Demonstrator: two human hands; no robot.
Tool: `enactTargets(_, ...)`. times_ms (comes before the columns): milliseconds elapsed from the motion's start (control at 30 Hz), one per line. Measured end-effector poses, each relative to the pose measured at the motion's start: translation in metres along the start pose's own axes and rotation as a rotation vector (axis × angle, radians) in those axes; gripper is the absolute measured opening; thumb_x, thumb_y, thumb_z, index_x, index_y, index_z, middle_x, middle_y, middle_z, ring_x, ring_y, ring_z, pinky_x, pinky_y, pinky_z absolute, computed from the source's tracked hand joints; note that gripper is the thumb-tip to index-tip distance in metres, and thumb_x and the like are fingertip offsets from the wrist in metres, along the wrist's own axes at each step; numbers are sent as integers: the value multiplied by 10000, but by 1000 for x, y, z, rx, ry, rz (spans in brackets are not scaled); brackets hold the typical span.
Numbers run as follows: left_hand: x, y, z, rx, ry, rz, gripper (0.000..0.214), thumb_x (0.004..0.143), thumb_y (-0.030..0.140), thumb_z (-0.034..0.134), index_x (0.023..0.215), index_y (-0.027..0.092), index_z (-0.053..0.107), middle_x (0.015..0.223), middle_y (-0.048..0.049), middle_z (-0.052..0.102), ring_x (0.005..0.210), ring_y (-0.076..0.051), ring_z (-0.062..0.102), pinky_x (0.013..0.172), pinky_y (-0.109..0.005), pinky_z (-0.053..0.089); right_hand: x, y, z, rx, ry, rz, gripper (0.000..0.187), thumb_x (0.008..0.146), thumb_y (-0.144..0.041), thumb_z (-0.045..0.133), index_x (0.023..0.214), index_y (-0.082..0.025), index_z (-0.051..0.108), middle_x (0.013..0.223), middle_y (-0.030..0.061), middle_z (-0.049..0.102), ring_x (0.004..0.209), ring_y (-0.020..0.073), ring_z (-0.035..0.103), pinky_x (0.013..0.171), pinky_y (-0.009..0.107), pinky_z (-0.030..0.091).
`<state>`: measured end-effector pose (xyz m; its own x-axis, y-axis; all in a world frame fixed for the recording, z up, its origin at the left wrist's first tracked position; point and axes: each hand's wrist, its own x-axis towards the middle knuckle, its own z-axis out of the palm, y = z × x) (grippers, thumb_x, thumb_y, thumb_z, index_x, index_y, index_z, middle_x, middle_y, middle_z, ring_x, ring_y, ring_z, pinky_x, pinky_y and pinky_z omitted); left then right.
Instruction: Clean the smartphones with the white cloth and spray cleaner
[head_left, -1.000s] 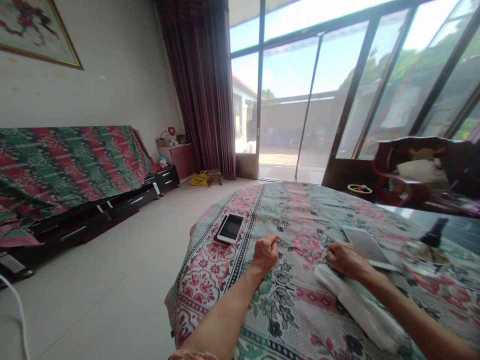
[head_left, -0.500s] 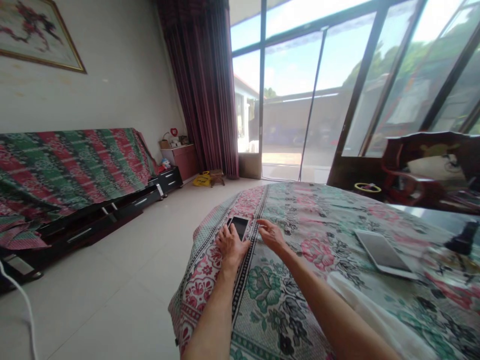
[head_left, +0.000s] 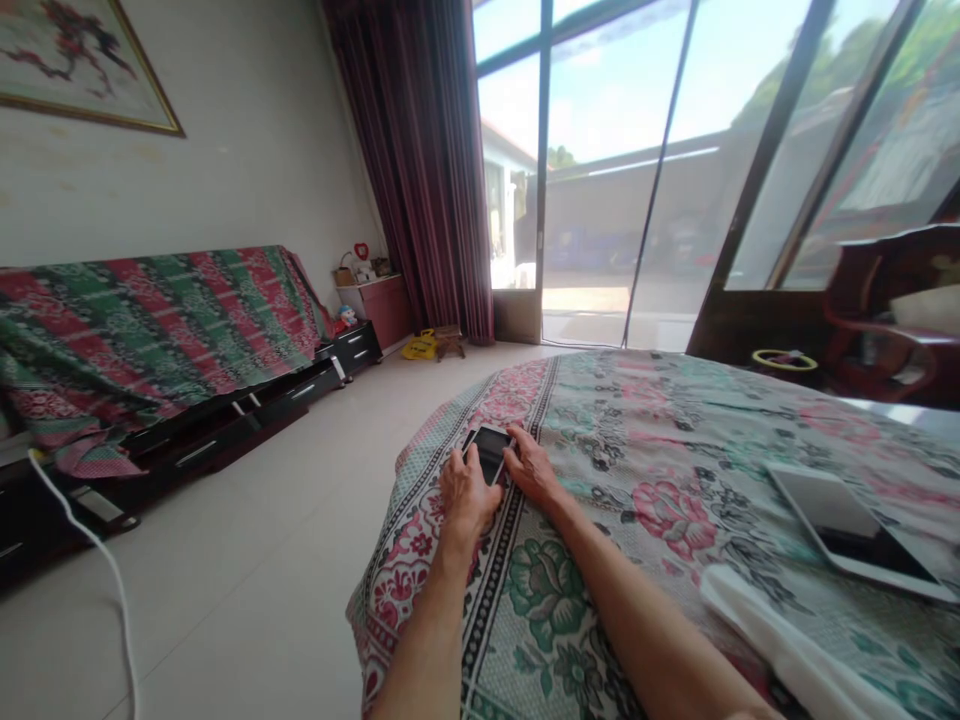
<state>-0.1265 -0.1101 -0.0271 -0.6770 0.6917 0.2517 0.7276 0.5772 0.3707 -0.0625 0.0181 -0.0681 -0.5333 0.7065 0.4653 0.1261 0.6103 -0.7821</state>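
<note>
A white smartphone with a dark screen [head_left: 491, 447] lies near the left edge of a table draped in a floral cloth [head_left: 645, 440]. My left hand [head_left: 466, 492] grips the phone's near left side, fingers curled on its edge. On the phone's right side my right hand [head_left: 529, 463] is closed, thumb and fingers pinching it. Both forearms stretch forward over the cloth. A white tablet [head_left: 851, 520] lies face up far to the right, with a folded white cloth [head_left: 780, 640] in front of it.
A sofa under a red and green striped cover [head_left: 142, 330] stands along the left wall, above dark drawers. A white cable [head_left: 112, 580] runs over the tiled floor. Maroon curtains [head_left: 427, 170], glass doors and a dark wooden chair [head_left: 892, 310] stand beyond the table.
Both hands left the middle of the table and the white cloth, reached left to the smartphone, and now close on its two sides. The view has shifted left and forward.
</note>
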Motion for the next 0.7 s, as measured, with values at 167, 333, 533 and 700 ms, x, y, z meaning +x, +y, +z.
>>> enactTargets(167, 0, 1, 5, -15, 35, 25, 671, 686, 277, 643, 1324, 147, 477, 1170, -156, 549, 1102, -316, 532, 946, -404, 392, -5, -3, -3, -7, 27, 3, 406, 758, -233, 512, 1148, -148, 583, 1162, 135, 595, 1038, 251, 564, 950, 427, 428)
enactTargets(333, 0, 2, 4, -21, 82, 49, 638, 683, 236, 658, 1299, 170, 504, 1152, -137, 572, 1091, -297, 535, 943, -387, 391, -6, -2, -6, 20, 54, 10, 402, 767, -263, 518, 1141, -133, 591, 1102, 135, 612, 985, 248, 581, 903, 413, 455)
enactTargets(533, -2, 8, 8, 31, 169, 163, 656, 694, 251, 671, 1320, 176, 491, 1210, -134, 554, 1091, -300, 524, 966, -396, 379, -6, 2, -7, 34, 193, 41, 322, 772, -256, 515, 1071, -176, 605, 1040, 103, 604, 965, 234, 569, 872, 385, 462)
enactTargets(700, -3, 19, 21, -33, 196, 278, 634, 720, 306, 674, 1314, 179, 491, 1257, -130, 542, 1142, -305, 511, 990, -397, 383, -9, 0, -14, -22, 382, 68, 284, 804, -233, 479, 1068, -197, 575, 1076, 106, 556, 1041, 242, 513, 911, 391, 437)
